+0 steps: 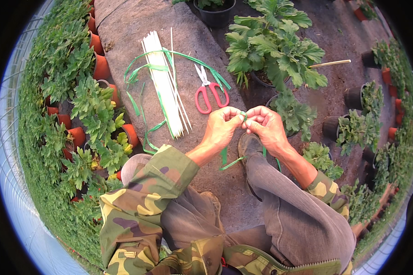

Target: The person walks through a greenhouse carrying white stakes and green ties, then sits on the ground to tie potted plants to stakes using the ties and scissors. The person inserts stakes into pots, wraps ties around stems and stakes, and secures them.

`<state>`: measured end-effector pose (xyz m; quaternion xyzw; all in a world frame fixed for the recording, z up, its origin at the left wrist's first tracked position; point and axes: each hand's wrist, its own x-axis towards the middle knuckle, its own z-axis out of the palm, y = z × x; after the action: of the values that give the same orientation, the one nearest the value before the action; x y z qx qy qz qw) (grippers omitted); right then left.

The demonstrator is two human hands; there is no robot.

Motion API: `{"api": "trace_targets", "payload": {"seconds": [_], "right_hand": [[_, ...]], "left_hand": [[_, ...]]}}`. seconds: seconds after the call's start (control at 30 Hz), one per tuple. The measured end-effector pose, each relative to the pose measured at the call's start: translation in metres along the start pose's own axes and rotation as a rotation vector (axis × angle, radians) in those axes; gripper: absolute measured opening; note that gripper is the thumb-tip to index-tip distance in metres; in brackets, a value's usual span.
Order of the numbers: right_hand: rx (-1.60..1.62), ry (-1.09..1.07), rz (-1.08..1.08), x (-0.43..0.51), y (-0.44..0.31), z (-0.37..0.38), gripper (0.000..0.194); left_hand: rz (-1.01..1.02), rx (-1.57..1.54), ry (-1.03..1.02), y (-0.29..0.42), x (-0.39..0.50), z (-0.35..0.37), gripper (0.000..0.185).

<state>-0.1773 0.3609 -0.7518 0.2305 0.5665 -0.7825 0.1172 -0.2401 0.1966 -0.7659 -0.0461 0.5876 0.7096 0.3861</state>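
Note:
My left hand (222, 127) and my right hand (266, 129) meet fingertip to fingertip above my shoe. Between them they pinch a green plastic ribbon (244, 117), twisted or knotted where the fingers meet, with ends hanging below. Just beyond my left hand, red-handled scissors (203, 92) lie partly spread on the grey ground fabric. Left of them is a bundle of thin pale sticks (163, 86) with green ribbon around it, and a few sticks lie loose along its right side. More green ribbon (189, 56) curls over the bundle and past the scissors.
A large leafy potted plant (275, 44) stands at the upper right, a pale stick (330, 63) jutting from it. Orange pots (101, 67) with dense foliage line the left. Black pots (354, 98) stand at the right. My shoe (249, 146) rests below my hands.

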Motion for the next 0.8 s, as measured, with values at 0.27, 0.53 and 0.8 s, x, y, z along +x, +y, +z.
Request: {"api": "trace_targets", "payload": {"seconds": [0.27, 0.53, 0.8], "right_hand": [[-0.064, 0.076, -0.01, 0.0, -0.006, -0.001, 0.008], [-0.55, 0.052, -0.425, -0.004, -0.016, 0.001, 0.013], [-0.299, 0.098, -0.242, -0.002, -0.013, 0.005, 0.011]], "left_hand": [[-0.15, -0.124, -0.169, 0.009, -0.001, -0.009, 0.012], [-0.087, 0.089, -0.204, 0.013, 0.001, -0.008, 0.012], [0.04, 0.313, 0.038, 0.008, -0.003, -0.006, 0.013]]}}
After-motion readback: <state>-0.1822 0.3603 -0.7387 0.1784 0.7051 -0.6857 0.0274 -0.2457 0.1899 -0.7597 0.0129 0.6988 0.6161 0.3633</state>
